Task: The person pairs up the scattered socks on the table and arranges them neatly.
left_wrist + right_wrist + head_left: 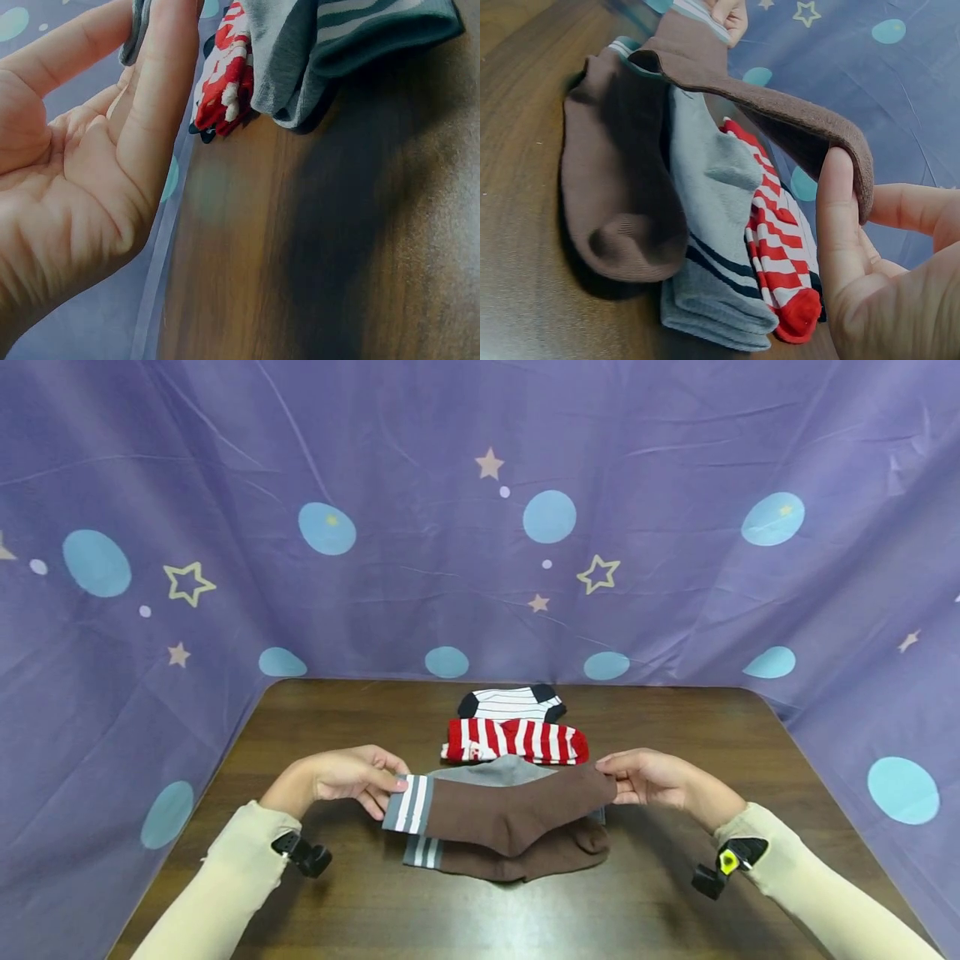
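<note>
A brown sock (487, 810) with a grey cuff and white stripes is stretched sideways between both hands, raised over the table. The left hand (356, 779) pinches its striped cuff between thumb and fingers. At the toe end, the right hand (651, 779) grips the fabric; the right wrist view shows the thumb (838, 180) on one face and fingers behind. Beneath the held sock lies a matching brown sock (517, 864), flat on the wood with its cuff to the left. Just behind, grey socks (510, 770) with dark stripes are partly hidden by the raised sock.
Red-and-white striped socks (525, 741) lie behind the grey ones. Farther back are white socks (510, 703) with black toes and heels. The brown wooden table (322, 893) meets a purple patterned curtain (420, 527) at its back and sides.
</note>
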`<state>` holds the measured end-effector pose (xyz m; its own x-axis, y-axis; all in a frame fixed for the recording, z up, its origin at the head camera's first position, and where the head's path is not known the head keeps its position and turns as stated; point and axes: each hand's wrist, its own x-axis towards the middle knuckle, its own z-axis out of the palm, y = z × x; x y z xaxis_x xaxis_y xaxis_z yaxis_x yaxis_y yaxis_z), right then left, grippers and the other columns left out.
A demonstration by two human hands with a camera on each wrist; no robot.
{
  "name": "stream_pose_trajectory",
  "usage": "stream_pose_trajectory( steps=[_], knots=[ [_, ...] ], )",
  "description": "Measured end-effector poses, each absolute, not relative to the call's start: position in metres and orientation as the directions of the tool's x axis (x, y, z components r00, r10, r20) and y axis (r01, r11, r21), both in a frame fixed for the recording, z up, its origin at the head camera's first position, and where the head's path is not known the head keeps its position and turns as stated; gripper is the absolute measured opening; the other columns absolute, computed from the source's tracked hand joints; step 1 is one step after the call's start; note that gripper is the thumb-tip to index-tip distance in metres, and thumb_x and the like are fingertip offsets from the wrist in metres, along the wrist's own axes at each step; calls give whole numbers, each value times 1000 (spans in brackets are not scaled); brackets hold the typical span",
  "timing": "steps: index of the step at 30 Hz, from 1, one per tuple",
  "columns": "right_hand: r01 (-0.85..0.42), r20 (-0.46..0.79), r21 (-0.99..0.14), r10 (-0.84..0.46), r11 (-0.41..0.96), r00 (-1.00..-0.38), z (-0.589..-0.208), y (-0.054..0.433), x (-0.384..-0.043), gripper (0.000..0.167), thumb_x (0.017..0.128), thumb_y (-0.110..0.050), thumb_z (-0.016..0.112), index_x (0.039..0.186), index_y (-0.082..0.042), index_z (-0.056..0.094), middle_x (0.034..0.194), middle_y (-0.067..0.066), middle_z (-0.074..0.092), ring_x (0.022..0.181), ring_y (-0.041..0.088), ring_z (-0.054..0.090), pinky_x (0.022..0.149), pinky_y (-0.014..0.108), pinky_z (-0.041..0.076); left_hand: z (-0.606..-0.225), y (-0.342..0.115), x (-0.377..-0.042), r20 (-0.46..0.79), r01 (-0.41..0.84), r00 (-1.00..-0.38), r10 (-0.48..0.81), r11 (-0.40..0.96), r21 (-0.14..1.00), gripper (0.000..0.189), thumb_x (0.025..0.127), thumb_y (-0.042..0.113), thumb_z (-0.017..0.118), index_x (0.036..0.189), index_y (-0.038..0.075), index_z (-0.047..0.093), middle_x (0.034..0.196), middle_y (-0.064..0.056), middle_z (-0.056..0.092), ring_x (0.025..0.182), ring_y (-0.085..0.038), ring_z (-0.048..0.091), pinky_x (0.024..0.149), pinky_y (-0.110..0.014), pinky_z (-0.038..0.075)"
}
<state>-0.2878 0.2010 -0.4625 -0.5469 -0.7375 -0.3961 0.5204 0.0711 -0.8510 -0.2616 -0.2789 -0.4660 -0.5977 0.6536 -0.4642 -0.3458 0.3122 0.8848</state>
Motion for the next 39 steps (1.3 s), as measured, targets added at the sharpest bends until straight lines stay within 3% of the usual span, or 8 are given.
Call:
stream_pose_trajectory(
  steps=[26,39],
  knots=[
    [574,-426,-815,-754,79,-500,-478,202,-270,36,108,-4,35,98,-14,69,88,-6,72,81,2,71,78,20,59,-476,-275,-261,-528,-382,-532,662,369,847,8,98,9,64,103,3,66,82,-3,74,69,-11,72,62,-26,60],
    [538,-490,-826,-687,168,-537,-484,201,-267,25,105,-8,45,93,-14,67,81,-7,70,76,3,70,76,23,60,-478,-271,-258,-588,-414,-549,594,417,809,8,97,10,65,101,5,69,79,-2,73,68,-11,71,64,-26,61]
  ],
)
